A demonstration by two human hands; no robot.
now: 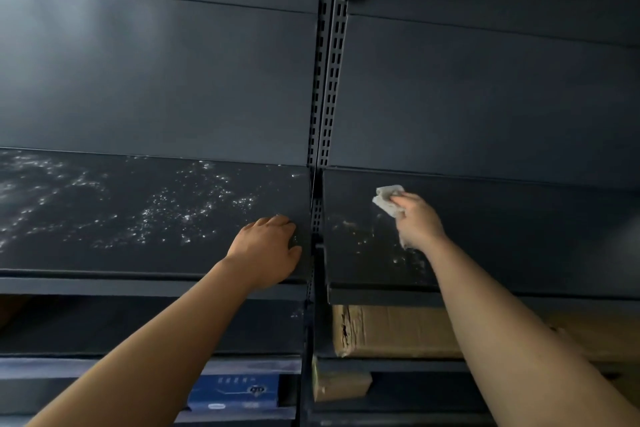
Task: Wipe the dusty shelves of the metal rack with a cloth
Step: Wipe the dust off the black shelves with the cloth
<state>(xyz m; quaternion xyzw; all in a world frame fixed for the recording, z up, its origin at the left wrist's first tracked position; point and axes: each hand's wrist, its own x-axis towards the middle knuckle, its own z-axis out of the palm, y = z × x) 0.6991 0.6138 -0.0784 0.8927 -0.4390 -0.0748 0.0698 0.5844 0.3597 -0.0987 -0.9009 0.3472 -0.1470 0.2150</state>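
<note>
Cloth [389, 199] was bunched on the right shelf [519, 236], near its back left, with the right hand [417, 222] gripping it. Left hand [268, 250] lay palm-down, fingers loose and holding nothing, on the dust-speckled left shelf [104, 211] beside the slotted upright [327, 80]. Cardboard box [391, 329] sat on the shelf below.

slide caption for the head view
Right hand holds a crumpled white cloth on the dark metal shelf; left hand rests on the dusty neighbouring shelf

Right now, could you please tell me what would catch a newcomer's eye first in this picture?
The white dust specks scattered across the left shelf stand out most against the dark metal. On the right shelf, the right hand holds a pale cloth, while the left hand rests on the left shelf's right end.
</note>
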